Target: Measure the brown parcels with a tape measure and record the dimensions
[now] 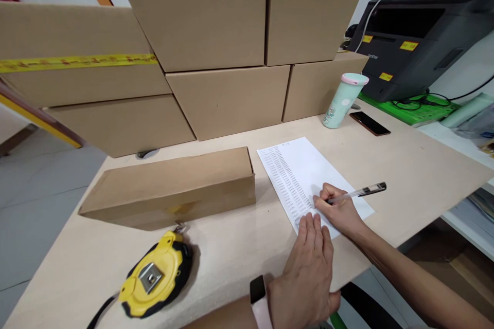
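Writing near the close end of the columns (287,177) on the paper sheet (322,164)

Through the head view I have the paper sheet flat on the desk (235,252), right of the long carton (173,185) and well apart from the tape measure (158,277). My right hand (341,211) has thumb and fingers wrapped snugly round the pen (357,194); its tip is by the lower rows, though I cannot tell whether it touches. My left hand (312,262) lies palm down over the near edge, fingers straight and together, grasping nothing. I judge these columns mostly done: small rows run from the far end nearly to my left fingertips. The wide right part is blank; I can't tell whether it needs entries, or how many rows remain.
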`<state>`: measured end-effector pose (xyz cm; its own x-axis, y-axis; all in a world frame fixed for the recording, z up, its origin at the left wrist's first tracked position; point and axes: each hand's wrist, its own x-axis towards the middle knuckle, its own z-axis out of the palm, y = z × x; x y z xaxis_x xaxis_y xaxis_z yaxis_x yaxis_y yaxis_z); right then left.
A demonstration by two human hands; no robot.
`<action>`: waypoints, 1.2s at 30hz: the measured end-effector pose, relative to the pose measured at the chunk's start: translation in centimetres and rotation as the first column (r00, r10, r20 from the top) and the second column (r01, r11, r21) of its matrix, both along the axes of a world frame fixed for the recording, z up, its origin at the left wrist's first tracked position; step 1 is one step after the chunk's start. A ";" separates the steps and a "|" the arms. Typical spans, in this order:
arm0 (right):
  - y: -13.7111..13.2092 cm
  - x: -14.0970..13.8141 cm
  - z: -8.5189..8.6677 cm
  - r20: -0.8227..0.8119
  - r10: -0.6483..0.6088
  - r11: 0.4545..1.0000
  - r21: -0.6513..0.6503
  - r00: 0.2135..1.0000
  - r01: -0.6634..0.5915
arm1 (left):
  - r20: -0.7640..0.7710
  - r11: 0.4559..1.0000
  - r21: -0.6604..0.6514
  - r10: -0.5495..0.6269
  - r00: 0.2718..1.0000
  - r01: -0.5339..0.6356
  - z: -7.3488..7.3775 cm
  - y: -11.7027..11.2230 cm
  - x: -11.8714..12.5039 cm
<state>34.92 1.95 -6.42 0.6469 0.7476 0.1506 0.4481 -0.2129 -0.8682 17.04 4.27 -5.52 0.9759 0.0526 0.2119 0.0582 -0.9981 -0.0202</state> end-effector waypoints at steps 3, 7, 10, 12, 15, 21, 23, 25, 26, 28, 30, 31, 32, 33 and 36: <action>0.0 0.0 0.1 -0.005 -0.011 1.000 0.001 1.000 0.011 | -0.011 1.000 -0.009 0.007 1.000 -0.007 0.0 -0.1 0.0; -0.1 -0.1 0.2 -0.005 -0.025 1.000 0.005 1.000 0.025 | 0.001 1.000 -0.006 -0.002 1.000 0.002 -0.1 0.0 0.0; -0.1 -0.1 0.3 -0.003 -0.017 1.000 0.001 1.000 0.017 | 0.001 1.000 -0.003 0.001 1.000 -0.001 0.0 0.2 0.0; 0.0 -0.1 0.4 -0.006 -0.014 1.000 -0.001 1.000 0.014 | -0.005 1.000 -0.006 0.005 1.000 -0.005 0.0 0.2 0.1; -0.1 0.0 0.3 -0.008 -0.015 1.000 -0.001 1.000 0.015 | -0.008 1.000 -0.011 0.004 1.000 -0.004 -0.1 0.1 0.1; -0.2 0.1 0.1 0.006 -0.031 1.000 0.006 1.000 0.030 | -0.007 1.000 -0.009 -0.007 1.000 0.007 -0.1 0.0 0.0; -0.1 0.2 0.0 0.006 -0.024 1.000 0.011 1.000 0.024 | -0.008 1.000 -0.007 -0.005 1.000 0.005 -0.1 0.1 0.1; -0.1 0.2 0.0 0.005 -0.020 1.000 0.013 1.000 0.020 | -0.009 1.000 -0.011 0.002 1.000 -0.002 -0.1 0.1 0.1; -0.1 0.2 0.1 0.005 -0.020 1.000 0.009 1.000 0.020 | -0.008 1.000 -0.013 -0.001 1.000 0.001 -0.1 0.1 0.1; -0.1 0.1 0.2 0.005 -0.024 1.000 -0.003 1.000 0.024 | -0.008 1.000 -0.016 -0.003 1.000 0.003 -0.1 0.1 0.1; -0.2 0.0 0.3 0.008 -0.033 0.999 -0.009 0.999 0.033 | -0.009 1.000 -0.015 -0.010 1.000 0.010 -0.1 0.1 0.1; -0.2 0.0 0.4 0.009 -0.038 0.999 -0.007 0.999 0.038 | -0.009 1.000 -0.014 -0.012 1.000 0.011 -0.1 0.0 0.1; -0.2 0.0 0.5 0.011 -0.041 0.999 -0.002 0.999 0.041 | -0.010 1.000 -0.011 -0.009 1.000 0.009 -0.1 0.0 0.1; -0.2 0.0 0.5 0.011 -0.039 0.999 0.001 0.999 0.039 | -0.008 1.000 -0.008 -0.007 1.000 0.007 -0.1 0.0 0.0; -0.1 0.0 0.5 0.013 -0.037 0.999 -0.006 0.999 0.037 | 0.003 1.000 -0.004 0.002 1.000 -0.002 -0.1 0.0 0.0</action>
